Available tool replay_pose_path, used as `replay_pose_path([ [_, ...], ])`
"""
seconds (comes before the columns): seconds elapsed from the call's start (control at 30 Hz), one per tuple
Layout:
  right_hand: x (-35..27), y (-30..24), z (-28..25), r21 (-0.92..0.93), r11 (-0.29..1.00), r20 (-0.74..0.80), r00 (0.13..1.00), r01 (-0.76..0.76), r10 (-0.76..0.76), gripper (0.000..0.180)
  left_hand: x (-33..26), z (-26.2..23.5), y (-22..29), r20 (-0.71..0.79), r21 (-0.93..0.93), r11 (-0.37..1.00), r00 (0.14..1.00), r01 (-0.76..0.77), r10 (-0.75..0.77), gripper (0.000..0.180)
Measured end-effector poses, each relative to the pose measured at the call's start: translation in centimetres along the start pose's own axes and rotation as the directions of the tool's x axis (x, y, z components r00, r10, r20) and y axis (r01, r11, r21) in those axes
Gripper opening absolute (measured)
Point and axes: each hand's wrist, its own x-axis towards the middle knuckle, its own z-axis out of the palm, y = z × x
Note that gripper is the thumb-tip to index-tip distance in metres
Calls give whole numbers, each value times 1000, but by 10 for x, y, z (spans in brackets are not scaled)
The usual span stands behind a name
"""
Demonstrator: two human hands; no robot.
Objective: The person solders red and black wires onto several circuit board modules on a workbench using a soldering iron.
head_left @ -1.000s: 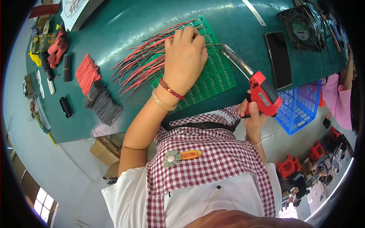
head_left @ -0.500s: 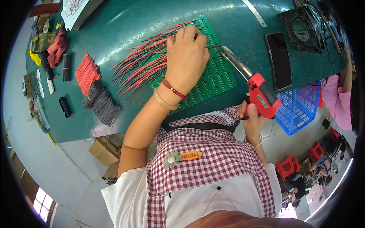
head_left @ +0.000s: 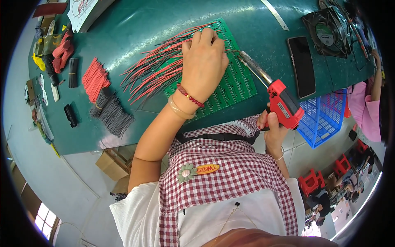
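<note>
Many wires (head_left: 164, 72) lie across the board (head_left: 236, 88) on your worktop (head_left: 255, 29); left hand (head_left: 204, 61) over it, grip hidden; right hand (head_left: 275, 129) clamped on the iron (head_left: 284, 103). Likely soldering wires; next move calls for steadiness.

One soldering gun (head_left: 284, 103) and one blue basket (head_left: 317, 123) at three o'clock; one phone (head_left: 301, 68) and one fan (head_left: 326, 35) at two; one metal strip (head_left: 275, 14) at one; three wire bundles (head_left: 95, 78) toward nine-to-ten.

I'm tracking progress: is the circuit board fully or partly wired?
Partly: on the board, red and black wires cover the upper left; the lower right shows none. The left hand hides some.
</note>
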Motion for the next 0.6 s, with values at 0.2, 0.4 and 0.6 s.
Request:
replay_pose_path([
  [0.2, 0, -5, 2, 50, 997, -34, 997, 66, -64, 45, 0, 0, 0, 7, 0, 1000, 1000, 11, -11, 11],
  [0.4, 1, -8, 1, 49, 996, -38, 997, 72, -70, 47, 0, 0, 0, 10, 10, 1000, 1000, 11, -11, 11],
  [0.6, -2, -6, -1, 55, 997, -24, 998, 54, -53, 43, 0, 0, 0, 22, 12, 1000, 1000, 15, -15, 12],
])
